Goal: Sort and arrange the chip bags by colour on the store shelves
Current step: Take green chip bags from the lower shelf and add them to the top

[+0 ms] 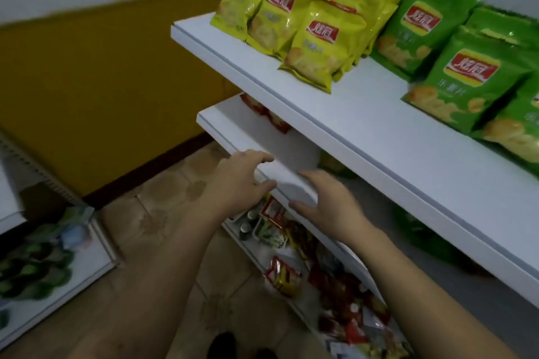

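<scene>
Several yellow chip bags [309, 17] stand grouped at the left end of the top white shelf [364, 122]. Green chip bags [472, 67] stand to their right on the same shelf. Red chip bags [262, 111] peek out at the back of the second shelf [253, 131], under the top one. My left hand [242, 181] and my right hand [326, 201] hover at the front edge of the second shelf, fingers relaxed and spread, holding nothing. More green bags [420, 227] lie in shadow further right on the second shelf.
A lower shelf [291, 294] below my hands holds mixed red and yellow snack packs and small bottles. At the left, another white shelf unit [73, 271] carries green packs. A tiled floor and a yellow wall lie between the two units. Dark shoes show at the bottom.
</scene>
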Demonstrator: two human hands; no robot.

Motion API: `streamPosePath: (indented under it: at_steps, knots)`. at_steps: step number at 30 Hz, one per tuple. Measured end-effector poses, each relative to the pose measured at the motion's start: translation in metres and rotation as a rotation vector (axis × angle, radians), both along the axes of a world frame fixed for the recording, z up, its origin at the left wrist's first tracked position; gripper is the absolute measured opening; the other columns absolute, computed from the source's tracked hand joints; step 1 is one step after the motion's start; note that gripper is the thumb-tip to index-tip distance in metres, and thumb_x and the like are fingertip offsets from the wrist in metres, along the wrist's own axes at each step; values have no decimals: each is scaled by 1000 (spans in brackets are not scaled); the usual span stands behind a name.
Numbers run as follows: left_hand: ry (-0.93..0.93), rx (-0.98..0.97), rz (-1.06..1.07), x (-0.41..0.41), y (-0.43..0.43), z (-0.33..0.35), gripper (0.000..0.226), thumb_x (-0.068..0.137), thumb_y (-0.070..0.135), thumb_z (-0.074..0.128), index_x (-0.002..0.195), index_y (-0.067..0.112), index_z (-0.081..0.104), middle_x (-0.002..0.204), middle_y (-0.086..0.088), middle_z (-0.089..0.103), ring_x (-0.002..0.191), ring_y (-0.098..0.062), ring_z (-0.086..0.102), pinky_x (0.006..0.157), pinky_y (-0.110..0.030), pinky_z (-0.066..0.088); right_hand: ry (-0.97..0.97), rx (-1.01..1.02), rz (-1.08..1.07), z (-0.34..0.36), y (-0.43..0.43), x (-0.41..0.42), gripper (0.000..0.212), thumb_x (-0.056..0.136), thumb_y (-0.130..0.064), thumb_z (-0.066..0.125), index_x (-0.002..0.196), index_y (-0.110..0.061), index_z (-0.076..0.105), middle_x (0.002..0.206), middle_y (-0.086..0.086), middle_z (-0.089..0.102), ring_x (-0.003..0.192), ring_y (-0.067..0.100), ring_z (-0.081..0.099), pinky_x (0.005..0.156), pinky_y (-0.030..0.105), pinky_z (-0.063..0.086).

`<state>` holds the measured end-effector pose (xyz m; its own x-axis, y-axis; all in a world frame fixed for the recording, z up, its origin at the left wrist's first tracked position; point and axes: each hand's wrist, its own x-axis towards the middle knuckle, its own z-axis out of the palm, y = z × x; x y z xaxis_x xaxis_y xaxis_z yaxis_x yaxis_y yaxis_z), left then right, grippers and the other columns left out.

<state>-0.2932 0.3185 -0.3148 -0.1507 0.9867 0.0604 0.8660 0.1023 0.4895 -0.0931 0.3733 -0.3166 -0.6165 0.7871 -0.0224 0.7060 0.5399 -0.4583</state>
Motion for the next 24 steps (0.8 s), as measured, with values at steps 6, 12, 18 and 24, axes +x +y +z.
streamPosePath:
  at_steps: [6, 12, 18, 24]
  knots:
    - [-72, -158, -124, 4, 16, -84, 56, 87, 47, 59, 135, 20, 50, 128, -4, 57, 111, -24, 56, 88, -39, 49, -187, -157, -209, -76, 15, 17, 70, 87, -48, 64, 145, -19, 38, 148, 3, 43, 131, 22, 43, 104, 28, 35]
    - [-148, -163, -205, 3, 44, -127, 60, 90, 47, 57, 142, 20, 41, 142, -5, 47, 128, -26, 43, 101, -46, 41, -273, -138, -366, -108, 37, 21, 69, 88, -41, 65, 145, -13, 39, 148, 9, 41, 134, 27, 39, 106, 31, 33]
    - [-192, -170, -249, -5, 63, -140, 62, 92, 42, 57, 145, 17, 37, 147, -7, 41, 136, -28, 33, 106, -45, 35, -305, -152, -444, -130, 92, -6, 68, 91, -44, 59, 148, -17, 32, 151, 7, 34, 134, 29, 39, 104, 32, 35]
    - [-195, -193, -246, -8, 64, -144, 60, 93, 45, 55, 145, 21, 36, 147, -5, 41, 129, -26, 42, 105, -42, 37, -520, -186, -350, -154, 144, -10, 60, 87, -47, 60, 139, -19, 47, 160, -2, 7, 140, 35, 26, 108, 45, 37]
